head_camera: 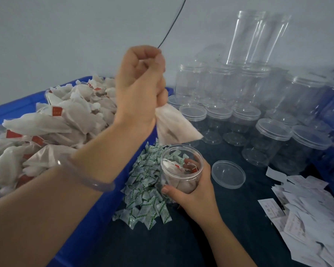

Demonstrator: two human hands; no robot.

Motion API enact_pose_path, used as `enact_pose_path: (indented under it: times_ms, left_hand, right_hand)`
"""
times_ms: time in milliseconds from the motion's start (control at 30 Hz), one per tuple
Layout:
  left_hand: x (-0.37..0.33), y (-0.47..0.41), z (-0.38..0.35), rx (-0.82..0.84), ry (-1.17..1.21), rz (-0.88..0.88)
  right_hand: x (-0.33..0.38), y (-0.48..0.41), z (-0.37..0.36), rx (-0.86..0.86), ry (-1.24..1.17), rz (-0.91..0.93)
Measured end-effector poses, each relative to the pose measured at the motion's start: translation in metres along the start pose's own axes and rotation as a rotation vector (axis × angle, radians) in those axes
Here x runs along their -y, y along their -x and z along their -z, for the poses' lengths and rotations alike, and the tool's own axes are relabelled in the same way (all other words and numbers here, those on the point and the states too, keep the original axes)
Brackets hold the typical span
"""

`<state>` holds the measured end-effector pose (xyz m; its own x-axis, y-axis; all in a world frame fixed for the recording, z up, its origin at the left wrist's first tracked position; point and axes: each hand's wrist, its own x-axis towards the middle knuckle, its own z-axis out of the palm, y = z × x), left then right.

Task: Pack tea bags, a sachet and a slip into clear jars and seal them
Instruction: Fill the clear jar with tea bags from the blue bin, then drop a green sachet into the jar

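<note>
Far left: a blue crate [12, 108] stands on the dark table [229, 228], heaped with loose tea bags [46, 122] (white pouches, red tags on strings). The left forearm crosses above the crate, with a translucent bangle [89, 180] on the wrist.

The left hand [141, 87] is raised over the crate's right edge. Its fingers are curled tight and pinch the top of one held tea bag [174, 126]. The bag hangs below the fist, above the mouth of the open jar [181, 170].

Just beside the crate, a pile of sachets [147, 189], white with green print, lies on the table and reaches the open jar's left side.

The open jar is upright and lidless and contains several tea bags, with tags near the rim. The right hand [193, 187] grips it, with the thumb across the near wall and the fingers wrapped round the far wall. Whether the jar's base rests on the table cannot be told.

Right of the open jar, apart from it, a loose lid [228, 174] lies on the table. Behind it stand rows of empty capped jars [268, 143], with tall clear containers [247, 39] at the rear.

Far right: a scattered pile of slips [307, 218], white printed paper, lies on the table.
</note>
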<state>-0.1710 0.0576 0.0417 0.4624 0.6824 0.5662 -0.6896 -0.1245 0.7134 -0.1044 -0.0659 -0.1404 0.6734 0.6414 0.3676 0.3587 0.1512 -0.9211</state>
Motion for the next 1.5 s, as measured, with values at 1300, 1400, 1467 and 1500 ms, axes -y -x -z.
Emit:
enact_pose_path:
  times_ms: [1300,1400,1467,1500]
  left_hand:
    - [0.102,0.103,0.008,0.862,-1.74,0.607]
    - [0.113,0.109,0.015,0.734,-1.753,0.535]
    - [0.115,0.108,0.017,0.7,-1.718,0.544]
    - [0.115,0.108,0.017,0.689,-1.707,0.541]
  right_hand:
    - [-0.001,0.033,0.091,-0.124,0.054,-0.016]
    - [-0.004,0.03,0.089,-0.124,0.054,-0.006]
    - [-0.006,0.029,0.09,-0.114,0.047,-0.005]
    - [-0.006,0.029,0.09,-0.109,0.04,-0.007]
